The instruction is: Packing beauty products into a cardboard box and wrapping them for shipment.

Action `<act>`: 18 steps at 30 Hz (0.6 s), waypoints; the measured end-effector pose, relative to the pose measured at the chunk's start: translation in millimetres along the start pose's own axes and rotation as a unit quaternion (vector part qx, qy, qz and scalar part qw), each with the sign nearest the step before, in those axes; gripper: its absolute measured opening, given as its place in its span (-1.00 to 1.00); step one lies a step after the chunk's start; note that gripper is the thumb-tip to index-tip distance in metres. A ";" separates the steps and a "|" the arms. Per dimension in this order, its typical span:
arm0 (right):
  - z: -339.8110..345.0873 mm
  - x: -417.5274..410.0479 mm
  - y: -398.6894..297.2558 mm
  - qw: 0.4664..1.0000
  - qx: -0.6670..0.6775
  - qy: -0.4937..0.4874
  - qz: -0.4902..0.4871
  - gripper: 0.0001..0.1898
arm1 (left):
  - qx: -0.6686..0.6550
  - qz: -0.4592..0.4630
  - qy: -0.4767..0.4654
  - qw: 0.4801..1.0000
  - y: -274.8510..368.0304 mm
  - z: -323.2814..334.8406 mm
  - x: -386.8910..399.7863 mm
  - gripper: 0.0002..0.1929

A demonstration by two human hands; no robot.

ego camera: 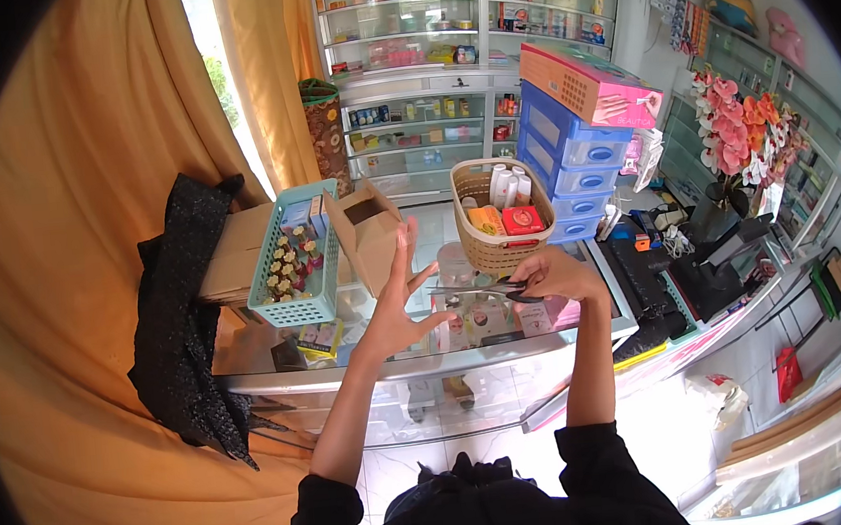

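Observation:
My right hand [563,275] grips a pair of scissors [471,289] by the black handles, with the metal blades pointing left above the glass counter [417,351]. My left hand [389,312] is raised, fingers spread, with nothing in it. Just beyond it an open cardboard box [378,247] stands with its flaps up, partly hidden by my fingers. A beige basket [504,257] behind the scissors holds white bottles [510,187], a red box [522,220] and a yellow-orange box [486,220]. Between the two containers sits a clear round tub [454,258].
A teal basket [297,309] with small bottles and boxes sits left, beside flattened cardboard [228,253] and black sparkly fabric [185,313]. Blue drawers [577,166] carry a pink box [589,86] at the right. Glass shelves [404,35] line the back; a flower arrangement [739,129] stands right.

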State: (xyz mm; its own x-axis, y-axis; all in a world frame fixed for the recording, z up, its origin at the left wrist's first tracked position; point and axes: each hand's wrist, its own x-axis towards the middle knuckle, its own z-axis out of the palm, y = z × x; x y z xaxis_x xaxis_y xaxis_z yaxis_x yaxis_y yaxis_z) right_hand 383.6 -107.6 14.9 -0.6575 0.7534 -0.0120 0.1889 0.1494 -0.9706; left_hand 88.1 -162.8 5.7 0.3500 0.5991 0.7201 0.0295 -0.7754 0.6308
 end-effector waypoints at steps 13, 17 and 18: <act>1.6 15.4 -23.8 0.997 -0.069 0.009 0.017 -0.80 | 0.013 -0.004 -0.011 1.000 7.3 0.8 2.3 0.30; -2.4 16.6 -16.7 0.999 -0.050 0.012 -0.003 -0.81 | 0.017 0.001 -0.016 1.000 7.5 1.1 3.9 0.29; -1.7 17.1 -15.9 0.998 -0.050 0.018 -0.017 -0.82 | 0.018 0.002 -0.016 1.000 7.6 0.9 4.0 0.29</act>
State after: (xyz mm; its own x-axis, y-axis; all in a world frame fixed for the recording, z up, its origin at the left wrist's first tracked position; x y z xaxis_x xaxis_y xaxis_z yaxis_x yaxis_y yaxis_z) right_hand 370.6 -95.9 30.5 -0.6391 0.7685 0.0310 0.2390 0.2368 -0.9417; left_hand 90.6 -166.5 13.2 0.3802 0.5899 0.7124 0.0609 -0.7845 0.6171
